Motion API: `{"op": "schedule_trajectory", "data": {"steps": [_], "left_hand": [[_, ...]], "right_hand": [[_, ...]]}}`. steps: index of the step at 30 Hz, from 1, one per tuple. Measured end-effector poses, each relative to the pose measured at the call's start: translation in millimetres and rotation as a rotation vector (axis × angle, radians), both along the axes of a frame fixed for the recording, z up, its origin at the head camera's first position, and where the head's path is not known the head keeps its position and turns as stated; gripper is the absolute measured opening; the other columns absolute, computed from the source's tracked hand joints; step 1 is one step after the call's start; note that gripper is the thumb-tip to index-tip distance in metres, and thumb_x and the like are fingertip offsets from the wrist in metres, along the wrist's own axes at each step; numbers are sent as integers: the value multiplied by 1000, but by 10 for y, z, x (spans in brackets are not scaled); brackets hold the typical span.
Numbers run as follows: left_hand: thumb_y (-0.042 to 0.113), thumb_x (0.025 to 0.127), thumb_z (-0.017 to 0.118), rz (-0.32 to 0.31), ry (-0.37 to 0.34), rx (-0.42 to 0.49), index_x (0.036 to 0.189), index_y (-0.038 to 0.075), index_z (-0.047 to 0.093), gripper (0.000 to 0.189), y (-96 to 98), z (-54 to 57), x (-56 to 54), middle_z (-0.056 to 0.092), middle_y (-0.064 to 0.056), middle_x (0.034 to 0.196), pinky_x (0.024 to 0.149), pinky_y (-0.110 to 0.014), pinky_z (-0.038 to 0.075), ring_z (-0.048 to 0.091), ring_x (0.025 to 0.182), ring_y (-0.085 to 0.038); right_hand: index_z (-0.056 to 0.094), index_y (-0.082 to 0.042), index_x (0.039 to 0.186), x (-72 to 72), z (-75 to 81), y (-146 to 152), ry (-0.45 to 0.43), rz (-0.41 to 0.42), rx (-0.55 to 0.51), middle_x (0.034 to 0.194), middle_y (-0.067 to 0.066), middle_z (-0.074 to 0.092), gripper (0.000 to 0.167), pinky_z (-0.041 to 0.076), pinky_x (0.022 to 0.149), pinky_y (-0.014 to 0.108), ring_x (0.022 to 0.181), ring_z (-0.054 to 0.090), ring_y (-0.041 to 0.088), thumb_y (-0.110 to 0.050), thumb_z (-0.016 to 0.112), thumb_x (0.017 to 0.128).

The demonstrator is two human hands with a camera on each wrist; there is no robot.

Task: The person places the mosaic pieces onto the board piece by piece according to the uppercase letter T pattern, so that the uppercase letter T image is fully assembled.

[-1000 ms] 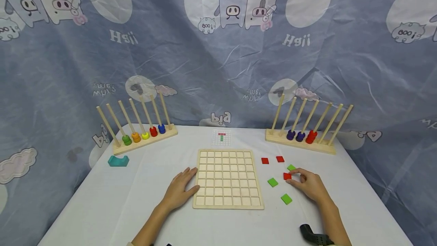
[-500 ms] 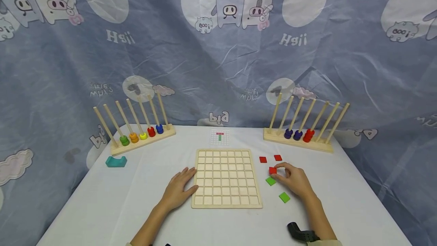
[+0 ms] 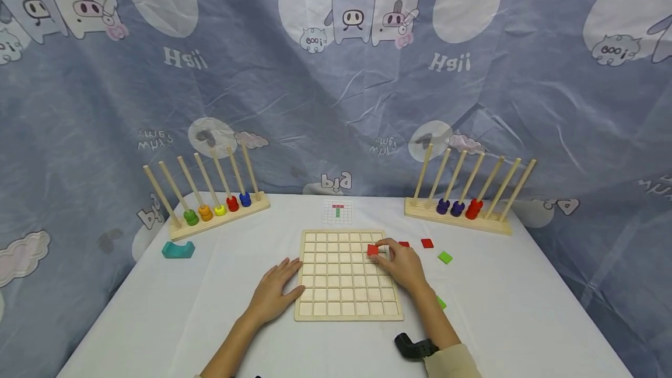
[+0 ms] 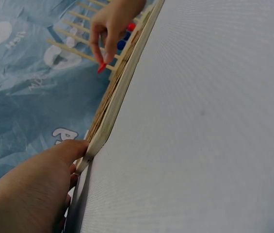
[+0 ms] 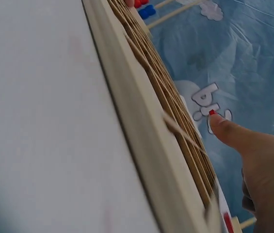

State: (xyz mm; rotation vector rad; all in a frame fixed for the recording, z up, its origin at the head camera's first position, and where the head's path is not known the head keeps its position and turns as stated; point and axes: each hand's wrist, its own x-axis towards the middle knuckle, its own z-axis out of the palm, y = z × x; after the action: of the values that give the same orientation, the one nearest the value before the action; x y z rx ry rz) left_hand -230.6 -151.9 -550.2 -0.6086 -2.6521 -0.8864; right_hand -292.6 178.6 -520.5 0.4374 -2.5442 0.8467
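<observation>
A square wooden grid board point(image 3: 336, 280) lies flat on the white table. My left hand point(image 3: 275, 289) rests against its left edge, fingers extended and thumb touching the rim, as the left wrist view also shows. Between thumb and fingers my right hand point(image 3: 401, 262) pinches a red square tile point(image 3: 373, 249), held above the board's upper right cells. In the left wrist view that tile point(image 4: 102, 67) is tilted and apart from the board. Right of the board lie another red tile point(image 3: 427, 243) and a green tile point(image 3: 445, 257); the right hand and arm partly hide others.
A pattern card point(image 3: 338, 212) with a red and green T lies behind the board. Peg racks with coloured rings stand at the back left point(image 3: 220, 214) and back right point(image 3: 457, 217). A teal curved block point(image 3: 178, 249) sits at the left.
My right hand has carried the red tile leftward from among the loose tiles to over the board. My left hand has stayed at the board's edge.
</observation>
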Motion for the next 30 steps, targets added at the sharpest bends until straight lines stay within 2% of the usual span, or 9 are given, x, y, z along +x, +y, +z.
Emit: {"op": "schedule_trajectory", "data": {"steps": [10,18,30], "left_hand": [[37,86,63,-1,14,-8,134,7,49,58,0,-14,10,46,-6,138,105,-50,24,35,131,-29],[37,87,62,12,21,-24,134,8,49,57,-7,4,0,47,-6,137,105,-51,25,35,130,-29],[39,87,62,15,2,-25,135,10,48,58,0,8,0,46,-5,138,106,-49,24,34,131,-28]], "right_hand": [[68,-18,100,-189,-97,-350,-28,-3,-81,51,-9,35,35,25,39,24,43,29,7,-38,77,73],[68,-18,102,-236,-107,-396,-40,5,-80,51,-8,36,34,26,40,24,43,29,6,-36,77,74],[69,-18,103,-275,-124,-389,-121,-11,-35,53,-7,39,33,28,42,25,46,34,9,-34,76,75]]}}
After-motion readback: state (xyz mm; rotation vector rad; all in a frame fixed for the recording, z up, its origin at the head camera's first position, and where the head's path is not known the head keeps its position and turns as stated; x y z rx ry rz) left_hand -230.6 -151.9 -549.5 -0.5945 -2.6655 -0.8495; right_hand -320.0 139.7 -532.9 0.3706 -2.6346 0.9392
